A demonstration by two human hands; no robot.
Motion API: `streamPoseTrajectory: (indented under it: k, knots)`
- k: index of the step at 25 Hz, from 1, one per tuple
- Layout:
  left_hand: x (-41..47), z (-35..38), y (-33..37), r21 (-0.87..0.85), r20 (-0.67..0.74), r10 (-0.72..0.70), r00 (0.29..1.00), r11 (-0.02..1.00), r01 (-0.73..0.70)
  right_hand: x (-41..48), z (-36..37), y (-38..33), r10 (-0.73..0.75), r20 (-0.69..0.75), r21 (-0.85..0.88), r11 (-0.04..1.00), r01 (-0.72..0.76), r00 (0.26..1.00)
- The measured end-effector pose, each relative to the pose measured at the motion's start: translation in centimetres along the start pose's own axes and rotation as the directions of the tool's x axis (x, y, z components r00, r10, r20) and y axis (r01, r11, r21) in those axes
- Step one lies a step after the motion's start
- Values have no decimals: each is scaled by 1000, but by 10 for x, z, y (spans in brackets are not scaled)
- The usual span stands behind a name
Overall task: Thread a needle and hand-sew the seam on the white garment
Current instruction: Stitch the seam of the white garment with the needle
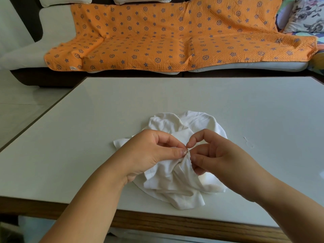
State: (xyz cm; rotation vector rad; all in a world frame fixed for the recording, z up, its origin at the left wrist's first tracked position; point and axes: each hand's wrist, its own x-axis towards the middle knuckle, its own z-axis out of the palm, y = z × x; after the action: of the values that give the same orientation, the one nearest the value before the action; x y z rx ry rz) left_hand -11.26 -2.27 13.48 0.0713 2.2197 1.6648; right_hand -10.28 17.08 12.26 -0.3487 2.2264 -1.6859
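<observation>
Head view: the white garment [177, 183] lies bunched toward 6 o'clock on the surface [87, 120]. The left hand [149, 153], reaching in from 7 o'clock, pinches a raised fold between thumb and forefinger. The right hand [219, 155], from 5 o'clock, curls in and pinches the same fold (any needle is too small to make out). With fingertips so crowded, a pricked finger or a stitch catching extra layers seems the risk.
</observation>
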Motion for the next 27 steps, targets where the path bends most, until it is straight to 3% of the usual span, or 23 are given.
streamPoseTrajectory:
  k: [4, 8, 12, 14, 15, 18, 21, 22, 25, 27]
  knots:
    - [2, 0, -1, -9, -18, -2, 1000, 1000, 2, -5, 4, -3, -45, -3, 8, 999, 46, 999]
    - [3, 1, -3, 0, -18, -16, 1000, 1000, 16, -4, 10, 0, -88, -51, -108, 991, 82, 995]
    - [3, 1, -3, 10, -38, -25, 999, 1000, 25, 5, 11, 5, -123, -264, -164, 983, 82, 957]
    - [3, 0, -3, 10, -56, -22, 998, 1000, 23, 12, -2, 2, -57, -426, 9, 998, 68, 903]
    - [3, -1, -3, 5, -62, -20, 998, 1000, 21, 15, -12, 0, 12, -445, 173, 982, 73, 896]
    - [2, -3, -3, -17, -69, -15, 998, 1000, 14, 18, -39, -8, 158, -318, 682, 723, 110, 935]
    - [1, -6, -2, -47, -60, -16, 998, 999, 13, 23, -51, -5, 191, -301, 809, 571, 144, 934]
    - [0, -6, -2, -55, -52, -17, 999, 998, 14, 25, -53, -2, 184, -328, 792, 588, 164, 926]
    - [-2, -8, -1, -79, -34, -17, 999, 997, 14, 32, -57, 9, 174, -492, 581, 796, 172, 853]
    - [-2, -9, -2, -108, -33, -21, 999, 994, 17, 34, -58, 14, 159, -579, 448, 882, 149, 799]
